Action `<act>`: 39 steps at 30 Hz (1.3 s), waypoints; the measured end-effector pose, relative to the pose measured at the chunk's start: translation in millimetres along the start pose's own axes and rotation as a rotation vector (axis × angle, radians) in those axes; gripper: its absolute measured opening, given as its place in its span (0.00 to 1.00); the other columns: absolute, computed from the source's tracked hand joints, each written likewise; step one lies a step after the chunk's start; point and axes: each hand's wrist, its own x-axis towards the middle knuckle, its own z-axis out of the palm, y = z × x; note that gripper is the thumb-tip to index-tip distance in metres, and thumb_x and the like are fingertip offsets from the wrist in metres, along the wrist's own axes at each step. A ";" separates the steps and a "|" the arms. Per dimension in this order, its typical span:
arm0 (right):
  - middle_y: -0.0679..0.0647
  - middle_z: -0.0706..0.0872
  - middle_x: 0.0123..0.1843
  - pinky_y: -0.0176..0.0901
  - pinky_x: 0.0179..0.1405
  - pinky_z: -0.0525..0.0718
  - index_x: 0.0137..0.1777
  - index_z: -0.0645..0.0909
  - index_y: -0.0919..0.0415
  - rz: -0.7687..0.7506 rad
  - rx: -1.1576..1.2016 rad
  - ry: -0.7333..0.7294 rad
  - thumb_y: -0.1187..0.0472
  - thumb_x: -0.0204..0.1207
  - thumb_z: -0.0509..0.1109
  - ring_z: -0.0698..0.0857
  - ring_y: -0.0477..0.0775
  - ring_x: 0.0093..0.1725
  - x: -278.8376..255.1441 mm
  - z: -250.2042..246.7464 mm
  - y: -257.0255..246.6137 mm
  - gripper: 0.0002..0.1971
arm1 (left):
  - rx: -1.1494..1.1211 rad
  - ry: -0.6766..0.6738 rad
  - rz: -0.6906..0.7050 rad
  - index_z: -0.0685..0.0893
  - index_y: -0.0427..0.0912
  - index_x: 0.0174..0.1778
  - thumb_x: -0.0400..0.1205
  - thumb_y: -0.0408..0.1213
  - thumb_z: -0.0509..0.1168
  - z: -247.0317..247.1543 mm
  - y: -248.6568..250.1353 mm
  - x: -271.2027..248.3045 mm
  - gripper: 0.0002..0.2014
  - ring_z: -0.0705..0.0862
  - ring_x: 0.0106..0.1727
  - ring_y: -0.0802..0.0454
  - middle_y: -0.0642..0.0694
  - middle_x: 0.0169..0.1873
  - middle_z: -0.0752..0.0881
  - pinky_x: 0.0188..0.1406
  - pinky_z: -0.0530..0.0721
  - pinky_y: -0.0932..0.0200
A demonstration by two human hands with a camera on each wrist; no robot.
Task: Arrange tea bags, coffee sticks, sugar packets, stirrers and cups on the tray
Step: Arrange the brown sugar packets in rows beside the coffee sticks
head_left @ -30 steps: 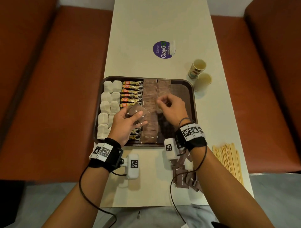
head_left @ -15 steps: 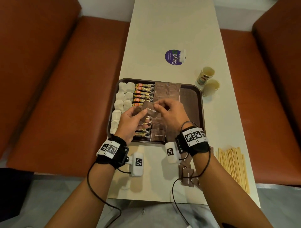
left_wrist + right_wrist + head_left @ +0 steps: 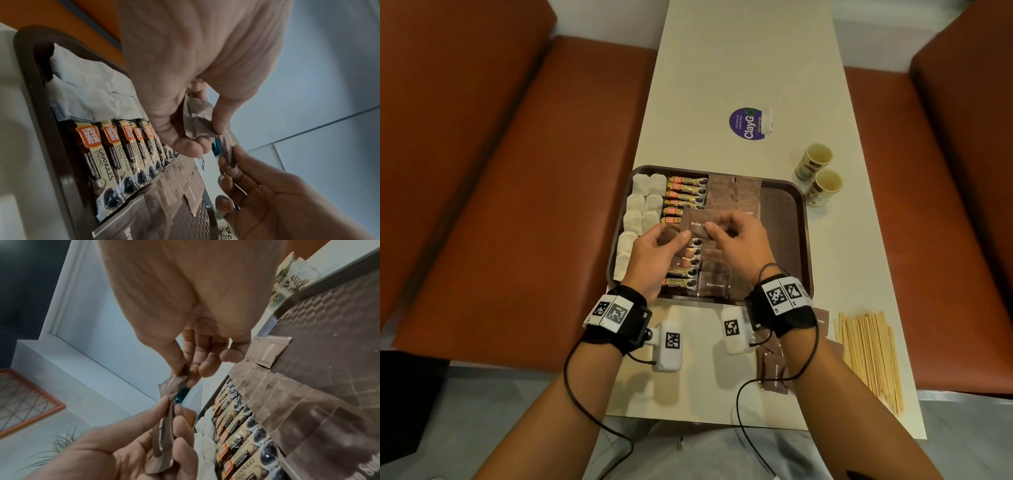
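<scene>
Above the brown tray (image 3: 804, 219), my left hand (image 3: 677, 240) holds a small stack of brown sugar packets (image 3: 697, 222). My right hand (image 3: 717, 229) pinches the top packet's right edge between thumb and forefinger. The left wrist view shows the creased packets (image 3: 197, 120) between both hands. In the right wrist view my right fingertips pinch the packet's end (image 3: 178, 382) while the left hand (image 3: 156, 443) grips the stack lower down. On the tray lie white tea bags (image 3: 643, 202), coffee sticks (image 3: 685, 192) and rows of sugar packets (image 3: 734, 192).
Two paper cups (image 3: 815, 161) (image 3: 825, 186) stand on the table right of the tray. Wooden stirrers (image 3: 869, 353) lie at the near right, with loose sugar packets (image 3: 774, 371) beside them under my right forearm. A purple sticker (image 3: 748, 123) is beyond the tray. Orange benches flank the table.
My right hand has left the sugar rows on the tray and come left to the stack in my left hand, taking the top packet in a pinch.
</scene>
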 end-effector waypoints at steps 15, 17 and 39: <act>0.51 0.90 0.45 0.41 0.52 0.84 0.52 0.88 0.56 0.186 -0.278 0.188 0.56 0.79 0.76 0.87 0.49 0.45 53.1 -49.1 81.8 0.06 | 0.037 0.018 -0.104 0.88 0.41 0.57 0.88 0.26 0.67 2.6 -16.0 18.5 0.08 0.90 0.45 0.47 0.41 0.50 0.92 0.47 0.89 0.52; 0.51 0.90 0.45 0.42 0.53 0.84 0.53 0.88 0.57 0.193 -0.297 0.196 0.55 0.79 0.76 0.87 0.49 0.45 59.7 -50.7 88.1 0.07 | 0.045 0.010 -0.108 0.88 0.40 0.58 0.88 0.26 0.66 2.1 -17.0 21.1 0.08 0.90 0.45 0.47 0.41 0.50 0.92 0.47 0.88 0.52; 0.51 0.88 0.41 0.33 0.43 0.81 0.49 0.84 0.55 0.289 -0.286 0.253 0.57 0.72 0.82 0.87 0.47 0.42 80.5 -45.3 94.7 0.11 | 0.069 0.028 -0.106 0.87 0.39 0.56 0.87 0.23 0.65 5.9 -16.3 25.5 0.09 0.90 0.45 0.48 0.41 0.48 0.90 0.56 0.91 0.49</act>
